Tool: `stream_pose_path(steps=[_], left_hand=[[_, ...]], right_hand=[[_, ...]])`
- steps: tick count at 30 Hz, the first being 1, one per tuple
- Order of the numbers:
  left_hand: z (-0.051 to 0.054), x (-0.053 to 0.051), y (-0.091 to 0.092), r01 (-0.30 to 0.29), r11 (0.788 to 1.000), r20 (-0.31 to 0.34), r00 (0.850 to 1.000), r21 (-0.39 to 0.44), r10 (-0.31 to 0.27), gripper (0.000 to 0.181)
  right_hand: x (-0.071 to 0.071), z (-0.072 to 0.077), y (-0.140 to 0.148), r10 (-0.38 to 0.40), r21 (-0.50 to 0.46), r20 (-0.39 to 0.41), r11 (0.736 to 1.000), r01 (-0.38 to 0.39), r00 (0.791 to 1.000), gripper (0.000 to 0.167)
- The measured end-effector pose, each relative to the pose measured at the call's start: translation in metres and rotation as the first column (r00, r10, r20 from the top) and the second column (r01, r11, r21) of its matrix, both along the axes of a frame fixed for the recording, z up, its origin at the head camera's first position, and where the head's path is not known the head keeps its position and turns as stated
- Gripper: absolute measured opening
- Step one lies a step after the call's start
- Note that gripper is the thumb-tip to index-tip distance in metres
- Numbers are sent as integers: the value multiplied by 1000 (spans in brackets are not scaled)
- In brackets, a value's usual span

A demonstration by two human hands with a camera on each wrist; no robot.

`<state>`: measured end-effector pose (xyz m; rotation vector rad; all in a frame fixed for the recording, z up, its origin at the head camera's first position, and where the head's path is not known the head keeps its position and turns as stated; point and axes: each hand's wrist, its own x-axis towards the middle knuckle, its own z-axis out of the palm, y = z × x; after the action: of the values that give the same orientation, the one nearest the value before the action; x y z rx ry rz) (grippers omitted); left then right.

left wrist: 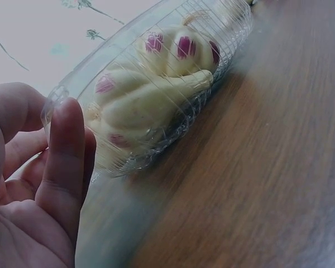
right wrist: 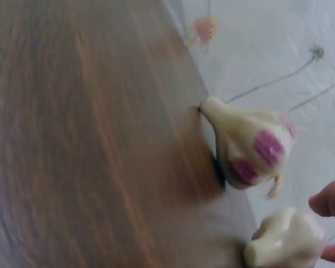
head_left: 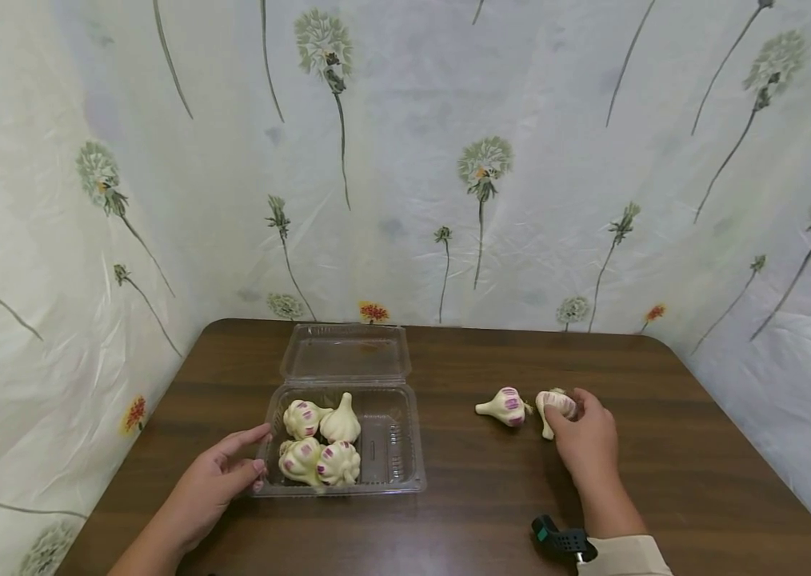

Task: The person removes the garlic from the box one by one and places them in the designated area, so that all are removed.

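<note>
A clear plastic clamshell container (head_left: pixel 391 436) lies with its lid folded back on the table. Several garlic bulbs (head_left: pixel 339 462), cream with purple patches, sit in its left part; the right part of the tray shows bare plastic. My left hand (head_left: pixel 213 484) pinches the container's left rim between thumb and fingers, as the left wrist view shows up close. At the right, my right hand (head_left: pixel 588 436) holds a garlic bulb (head_left: pixel 548 404) between thumb and fingers, its stem pointing toward me. Just left of it another garlic bulb (head_left: pixel 505 406) lies on its side, untouched.
The dark brown wooden table (head_left: pixel 477 512) has rounded far corners. A floral-patterned curtain (head_left: pixel 405 160) hangs behind it and along both sides. The container's open lid (head_left: pixel 346 354) reaches to near the table's back edge. A black wristband (head_left: pixel 562 538) sits by the right wrist.
</note>
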<state>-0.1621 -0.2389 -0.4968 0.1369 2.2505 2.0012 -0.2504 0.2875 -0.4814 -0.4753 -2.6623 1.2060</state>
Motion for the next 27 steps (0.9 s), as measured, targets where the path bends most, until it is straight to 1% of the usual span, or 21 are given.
stream_pose_path(steps=[3, 6, 8, 10, 12, 14, 17, 22, 24, 27], left_hand=[[-1, 0, -2, 1, 1000, -3, 1000, 2, -1, 60], [-2, -1, -3, 1, 1000, -4, 1000, 2, -1, 60], [-2, -1, -2, 3, 1000, -2, 1000, 1, -3, 59], [-3, -2, -2, 6, 1000, -1, 1000, 3, -6, 59], [-3, -2, 0, 9, 1000, -2, 1000, 6, -9, 59], [-3, -2, 0, 10, 1000, -6, 1000, 7, -10, 59], [-3, -2, 1, 9, 1000, -9, 1000, 6, -9, 59], [-1, -1, 1, 1, 1000, 1, 1000, 5, -1, 60], [0, 0, 1, -1, 1000, 8, 1000, 3, 1, 60], [-1, -1, 0, -4, 1000, 15, 1000, 1, 4, 60]], right_hand=[[1, 6, -6, -30, 35, -21, 999, 30, 999, 77], [3, 11, -14, -39, 75, -65, 996, 44, 997, 76], [5, 14, -21, -20, 122, -100, 992, 32, 995, 74], [7, 17, -28, 15, 179, -134, 984, 10, 991, 71], [8, 19, -36, 69, 238, -173, 971, -26, 982, 68], [8, 20, -46, 132, 280, -197, 957, -73, 972, 64], [8, 21, -60, 216, 303, -216, 942, -145, 952, 61], [9, 18, -85, 334, 303, -165, 912, -275, 928, 62], [12, 16, -95, 365, 300, -136, 901, -313, 921, 62], [15, 16, -109, 404, 293, -123, 888, -355, 907, 62]])
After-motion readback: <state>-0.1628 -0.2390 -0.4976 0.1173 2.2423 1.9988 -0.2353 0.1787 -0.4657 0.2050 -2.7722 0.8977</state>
